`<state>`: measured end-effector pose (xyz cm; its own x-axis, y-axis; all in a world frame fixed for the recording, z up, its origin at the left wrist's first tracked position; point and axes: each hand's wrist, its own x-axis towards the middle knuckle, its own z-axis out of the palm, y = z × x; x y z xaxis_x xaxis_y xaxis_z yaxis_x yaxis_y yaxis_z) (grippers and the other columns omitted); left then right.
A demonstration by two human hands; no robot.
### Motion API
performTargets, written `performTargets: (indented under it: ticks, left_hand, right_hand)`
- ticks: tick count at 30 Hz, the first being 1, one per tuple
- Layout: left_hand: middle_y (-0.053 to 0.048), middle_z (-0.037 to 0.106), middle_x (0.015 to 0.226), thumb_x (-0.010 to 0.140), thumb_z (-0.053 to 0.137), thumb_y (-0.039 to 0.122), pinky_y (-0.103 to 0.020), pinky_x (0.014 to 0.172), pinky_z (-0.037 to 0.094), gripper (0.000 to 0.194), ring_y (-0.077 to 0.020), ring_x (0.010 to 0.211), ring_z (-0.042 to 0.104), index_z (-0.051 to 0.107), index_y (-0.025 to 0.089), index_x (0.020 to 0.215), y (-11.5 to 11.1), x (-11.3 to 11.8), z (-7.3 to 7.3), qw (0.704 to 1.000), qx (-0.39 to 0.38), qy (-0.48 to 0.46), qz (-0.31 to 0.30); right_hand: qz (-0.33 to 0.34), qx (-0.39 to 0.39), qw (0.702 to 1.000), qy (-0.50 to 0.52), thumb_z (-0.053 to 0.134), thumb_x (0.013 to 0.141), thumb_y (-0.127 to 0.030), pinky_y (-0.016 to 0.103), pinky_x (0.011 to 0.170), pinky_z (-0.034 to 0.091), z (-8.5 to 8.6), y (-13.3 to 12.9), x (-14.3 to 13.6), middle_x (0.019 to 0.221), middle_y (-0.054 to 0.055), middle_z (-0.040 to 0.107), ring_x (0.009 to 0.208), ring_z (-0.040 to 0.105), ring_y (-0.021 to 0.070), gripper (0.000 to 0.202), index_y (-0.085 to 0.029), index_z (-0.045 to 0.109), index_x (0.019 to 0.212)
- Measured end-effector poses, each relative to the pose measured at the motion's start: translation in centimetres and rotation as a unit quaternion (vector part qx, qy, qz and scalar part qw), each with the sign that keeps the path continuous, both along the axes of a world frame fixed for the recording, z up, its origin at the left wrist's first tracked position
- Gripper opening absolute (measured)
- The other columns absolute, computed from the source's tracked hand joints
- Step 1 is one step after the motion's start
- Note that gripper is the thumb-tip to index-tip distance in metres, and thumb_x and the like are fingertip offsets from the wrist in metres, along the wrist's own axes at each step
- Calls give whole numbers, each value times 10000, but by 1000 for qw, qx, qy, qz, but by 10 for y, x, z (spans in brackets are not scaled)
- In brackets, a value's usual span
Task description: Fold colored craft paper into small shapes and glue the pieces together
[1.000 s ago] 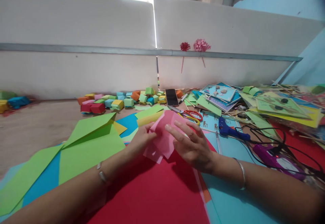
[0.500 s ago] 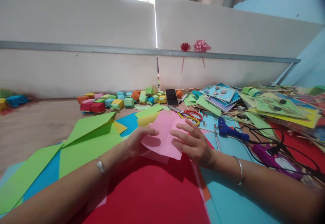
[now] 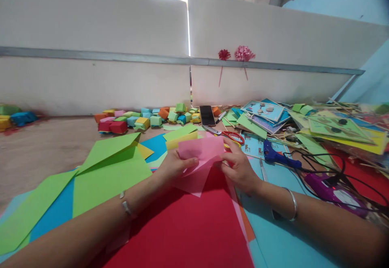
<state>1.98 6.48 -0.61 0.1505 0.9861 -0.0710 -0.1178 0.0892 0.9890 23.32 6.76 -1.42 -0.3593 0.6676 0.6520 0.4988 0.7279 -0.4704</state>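
Note:
A sheet of pink paper (image 3: 202, 150) is lifted between my two hands, curved, with its top edge raised. My left hand (image 3: 174, 166) pinches its left side, thumb lying over the front. At the right edge my right hand (image 3: 238, 166) grips the paper between bent fingers and thumb. Another pink piece (image 3: 194, 183) shows below it, over the large red sheet (image 3: 179, 227). Just beyond my right hand lie red-handled scissors (image 3: 234, 136); the fingers hide part of the yellow handles beside them.
Green sheets (image 3: 109, 179) lie on the left. Small paper cubes (image 3: 142, 123) and a black phone (image 3: 207, 116) stand along the board. To the right are a blue glue gun (image 3: 279, 156), a craft knife (image 3: 263, 170), a purple power strip (image 3: 334, 193) with cables, and stacked cards (image 3: 266, 114).
My right hand has gone from spread fingers over the pink paper to gripping its right edge. The paper's upper part is now raised and curved. The view has shifted slightly.

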Motion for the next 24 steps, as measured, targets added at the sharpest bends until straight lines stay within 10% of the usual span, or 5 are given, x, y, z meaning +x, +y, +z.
performTargets:
  ticks: [5, 9, 16, 24]
  left_hand:
    - [-34, 703, 607, 584, 845, 302, -236, 447, 403, 228, -144, 489, 569, 756, 133, 710, -2, -2, 5, 998, -11, 49, -23]
    - [-51, 712, 695, 725, 718, 492, -261, 474, 445, 403, -179, 551, 614, 741, 136, 912, 1, -5, 7, 1000, 6, 26, 10]
    - [-107, 734, 1071, 643, 792, 479, -330, 767, 519, 591, -271, 959, 652, 695, 156, 1128, 6, -11, 13, 960, 180, 203, 63]
    - [-33, 741, 678, 718, 680, 408, -248, 481, 424, 303, -147, 518, 561, 767, 151, 854, 12, -11, -2, 928, 210, 293, 98]
  right_hand:
    - [1, -159, 977, 142, 664, 793, -286, 317, 762, 518, 0, 2, -4, 929, 90, 714, 867, 656, 191, 244, -162, 621, 587]
    - [-49, -244, 953, 175, 631, 780, -342, 251, 544, 417, 1, 1, -6, 555, 4, 599, 551, 529, 124, 287, -169, 563, 562]
    - [-80, -226, 958, 158, 611, 795, -364, 244, 526, 365, -1, 4, -6, 524, -25, 520, 535, 454, 108, 314, -177, 528, 557]
    - [-50, -239, 953, 177, 629, 806, -401, 276, 634, 468, -9, 7, -6, 767, 31, 654, 701, 590, 159, 231, -171, 606, 791]
